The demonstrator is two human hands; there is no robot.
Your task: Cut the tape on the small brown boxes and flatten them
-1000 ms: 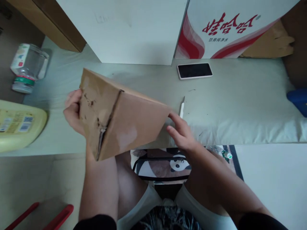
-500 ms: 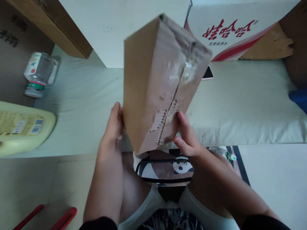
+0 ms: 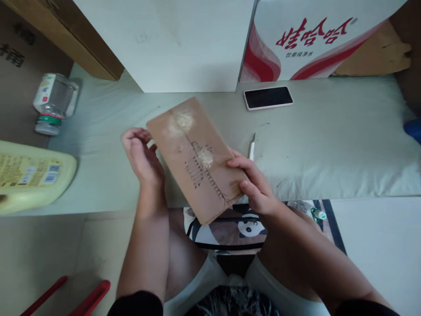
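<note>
Cardboard box (image 3: 197, 160), right hand (image 3: 255, 184) gripping edge

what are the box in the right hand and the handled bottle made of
Box: cardboard, mostly matt, going by its brown surface and flap seam. Handled bottle: probably smooth, glossy plastic, since its see-through walls catch light; glass isn't ruled out.

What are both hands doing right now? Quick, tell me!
Left hand: open, by the upper left edge of the cardboard box; I can't tell if it touches.
Right hand: closed on the box's lower right side, holding it.
</note>
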